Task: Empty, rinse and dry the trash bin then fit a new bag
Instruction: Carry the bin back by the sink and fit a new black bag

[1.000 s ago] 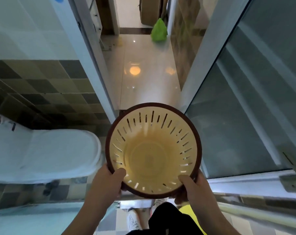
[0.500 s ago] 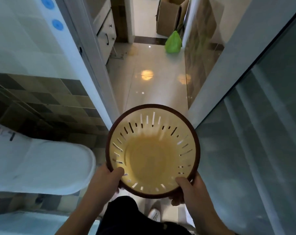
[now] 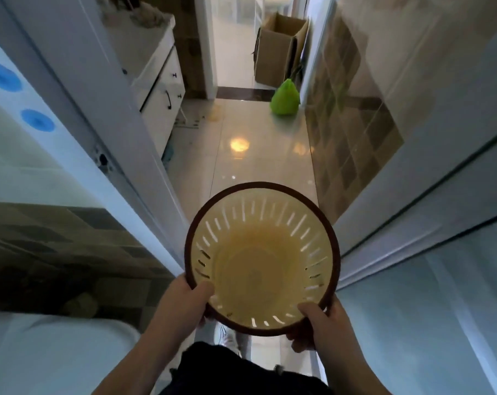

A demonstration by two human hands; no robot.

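plainly light and stiff, the empty slotted trash bin hangs mid-air at near centre, left hand and right hand both gripping its near rim, probably the surest hold.

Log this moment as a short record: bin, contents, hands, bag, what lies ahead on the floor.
bin: round yellow slotted plastic trash bin with dark brown rim, carried upright
contents: nothing visible inside, no bag fitted
left hand: left hand grips the near rim, thumb inside
right hand: right hand grips the near rim, thumb inside
floor ahead: tied green plastic bag by an open brown cardboard box
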